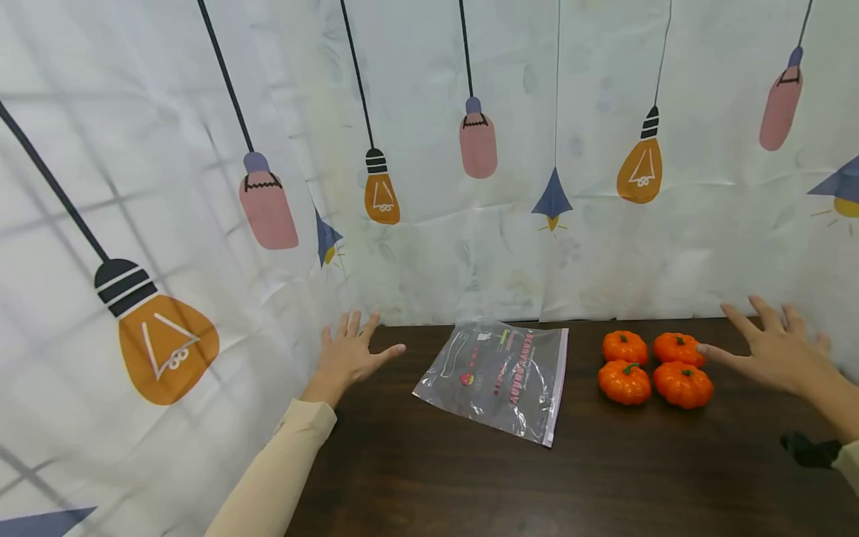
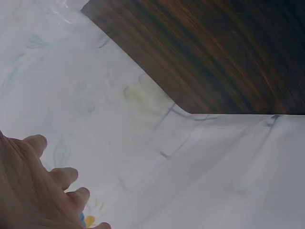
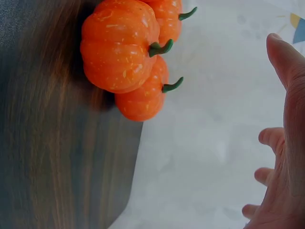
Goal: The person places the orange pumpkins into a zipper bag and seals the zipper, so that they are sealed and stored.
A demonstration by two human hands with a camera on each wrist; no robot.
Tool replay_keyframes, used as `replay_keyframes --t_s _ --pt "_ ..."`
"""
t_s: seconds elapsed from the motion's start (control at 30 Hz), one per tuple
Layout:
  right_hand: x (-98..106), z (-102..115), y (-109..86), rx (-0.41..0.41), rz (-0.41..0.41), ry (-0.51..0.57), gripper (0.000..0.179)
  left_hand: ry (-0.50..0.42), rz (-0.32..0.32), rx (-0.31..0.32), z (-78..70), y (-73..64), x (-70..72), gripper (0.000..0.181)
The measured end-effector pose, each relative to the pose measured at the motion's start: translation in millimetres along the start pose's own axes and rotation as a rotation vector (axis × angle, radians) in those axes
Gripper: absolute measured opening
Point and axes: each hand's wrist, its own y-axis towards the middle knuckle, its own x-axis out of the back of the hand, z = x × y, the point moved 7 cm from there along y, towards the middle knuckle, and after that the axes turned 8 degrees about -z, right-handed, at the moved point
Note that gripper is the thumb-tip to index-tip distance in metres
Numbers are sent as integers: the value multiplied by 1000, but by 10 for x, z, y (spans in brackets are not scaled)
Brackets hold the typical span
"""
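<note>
My left hand [image 1: 349, 359] is spread, fingers apart, near the table's left back corner; it holds nothing. In the left wrist view that hand [image 2: 40, 188] shows at the lower left. To its right a clear zip bag [image 1: 493, 380] with pink print lies flat, its zip edge on the right. Several small orange pumpkins [image 1: 625, 382] with green stems sit close together right of the bag. My right hand [image 1: 781, 354] is spread just right of them, holding nothing. The right wrist view shows the pumpkins [image 3: 119, 47] at the top, apart from the hand [image 3: 281, 157].
The dark wood table [image 1: 470, 485] has a rounded corner [image 2: 186, 107] in the left wrist view. White cloth [image 1: 429, 268] printed with hanging lamps stands behind the table and along its left side. A black band [image 1: 808, 451] is around the right wrist.
</note>
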Motion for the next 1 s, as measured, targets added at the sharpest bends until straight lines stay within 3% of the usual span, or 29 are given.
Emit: replay_keyframes --t_s 0.2,0.43,0.7,1.0 --pt "-28 13 -81 24 -13 -4 109 4 -19 -14 -33 -41 7 104" --pt "-105 75 -235 60 -38 -1 108 6 -55 -30 -85 -218 -22 102" --pt "-199 171 -376 92 2 38 105 -22 -62 -30 -164 -458 -160 101" --pt "-343 289 -562 112 -12 59 103 -56 -38 -34 -344 -654 -364 99"
